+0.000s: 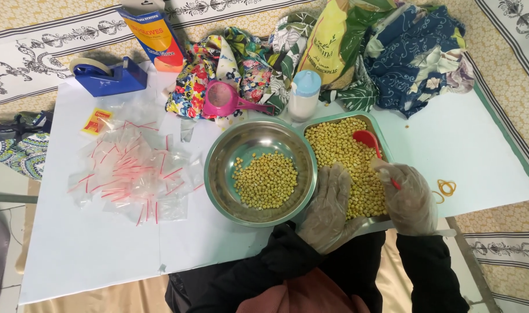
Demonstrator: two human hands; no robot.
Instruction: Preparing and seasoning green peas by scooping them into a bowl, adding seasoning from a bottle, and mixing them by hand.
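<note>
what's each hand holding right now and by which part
The gloved right hand holds the red plastic spoon by its handle's end. The gloved left hand holds nothing, resting on the yellow chickpeas in the metal tray.

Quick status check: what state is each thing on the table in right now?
Round steel bowl: partly filled with chickpeas.
Rectangular tray: nearly full of chickpeas.
Red spoon: held by gloved right hand, bowl resting on the chickpeas.
Left hand: gloved, resting on tray chickpeas.
Small bags: empty, piled loose.
</note>
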